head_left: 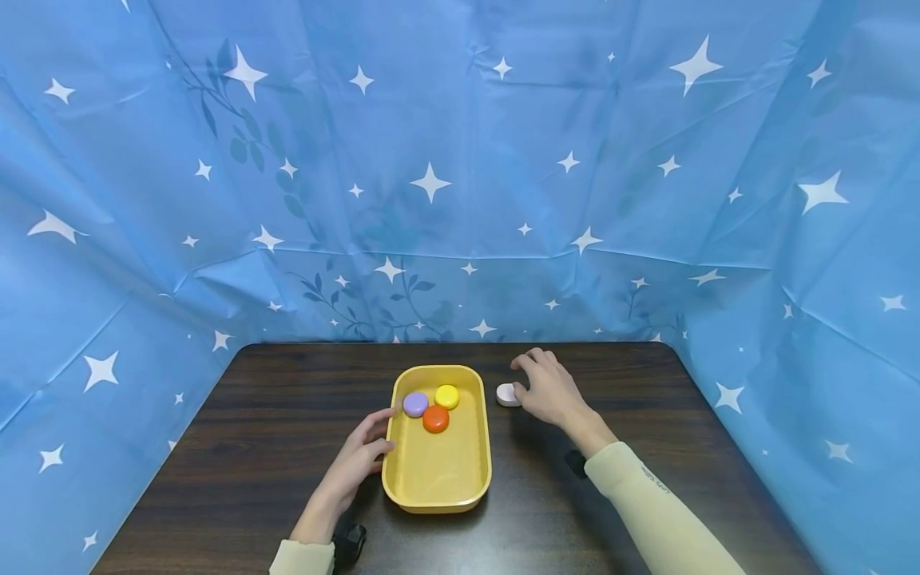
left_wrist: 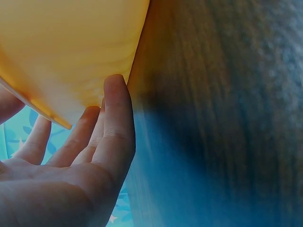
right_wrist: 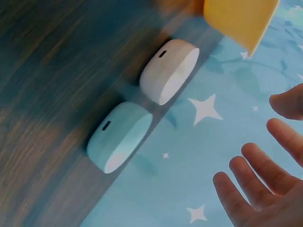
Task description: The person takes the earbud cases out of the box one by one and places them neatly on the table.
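My left hand [head_left: 355, 457] is at the left side of a yellow rectangular tray [head_left: 438, 505], its relaxed fingers [left_wrist: 118, 113] touching the tray's outer wall. In the tray's far half lie three round, glossy pieces: purple [head_left: 415, 404], yellow [head_left: 446, 397] and orange-red [head_left: 435, 418]. To the right of the tray, my right hand [head_left: 552, 391] hovers with spread, slightly bent fingers and holds nothing. Below it on the table stand two small rounded cases with a port slot, like earbud cases: a white one [right_wrist: 169, 71] and a mint one [right_wrist: 119, 137]. The mint case is hidden by the hand in the head view.
The dark wood-grain table [head_left: 287, 431] has rounded far corners. A blue cloth [head_left: 460, 208] with white stars hangs behind it and along both sides. Dark wrist devices [head_left: 349, 545] sit beside the cream sleeves.
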The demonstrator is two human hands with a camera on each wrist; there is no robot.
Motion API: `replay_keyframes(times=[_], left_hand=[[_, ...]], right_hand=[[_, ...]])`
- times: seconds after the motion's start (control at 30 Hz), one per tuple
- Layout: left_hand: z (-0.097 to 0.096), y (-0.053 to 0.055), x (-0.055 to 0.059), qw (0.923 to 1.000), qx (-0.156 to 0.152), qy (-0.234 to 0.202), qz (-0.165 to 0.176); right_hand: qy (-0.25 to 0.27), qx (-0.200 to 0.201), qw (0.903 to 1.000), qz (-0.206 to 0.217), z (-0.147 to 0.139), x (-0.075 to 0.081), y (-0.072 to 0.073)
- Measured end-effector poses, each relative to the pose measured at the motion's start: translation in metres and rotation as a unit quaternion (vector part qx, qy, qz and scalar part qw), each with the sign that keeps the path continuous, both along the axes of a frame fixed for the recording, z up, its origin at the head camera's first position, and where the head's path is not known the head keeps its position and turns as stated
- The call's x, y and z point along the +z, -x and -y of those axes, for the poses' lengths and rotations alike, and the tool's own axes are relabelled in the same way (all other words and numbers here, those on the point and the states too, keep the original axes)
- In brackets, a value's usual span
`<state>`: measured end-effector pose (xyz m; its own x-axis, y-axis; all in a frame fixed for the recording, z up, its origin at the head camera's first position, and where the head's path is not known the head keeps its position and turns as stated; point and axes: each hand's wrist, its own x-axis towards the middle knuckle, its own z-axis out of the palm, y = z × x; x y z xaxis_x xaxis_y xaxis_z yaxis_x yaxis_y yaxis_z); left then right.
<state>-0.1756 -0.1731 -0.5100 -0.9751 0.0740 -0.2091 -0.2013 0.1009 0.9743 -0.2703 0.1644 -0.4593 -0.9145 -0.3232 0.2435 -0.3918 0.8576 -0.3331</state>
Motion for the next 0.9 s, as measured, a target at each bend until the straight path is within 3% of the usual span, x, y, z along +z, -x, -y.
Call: replay_keyframes(times=[0.9], left_hand=[[-0.001,0.0,0.0,1.0,-0.002,0.005,-0.004]], right_hand=[[0.023,0.047,0.9978,-0.041,0.03,0.019,-0.015]])
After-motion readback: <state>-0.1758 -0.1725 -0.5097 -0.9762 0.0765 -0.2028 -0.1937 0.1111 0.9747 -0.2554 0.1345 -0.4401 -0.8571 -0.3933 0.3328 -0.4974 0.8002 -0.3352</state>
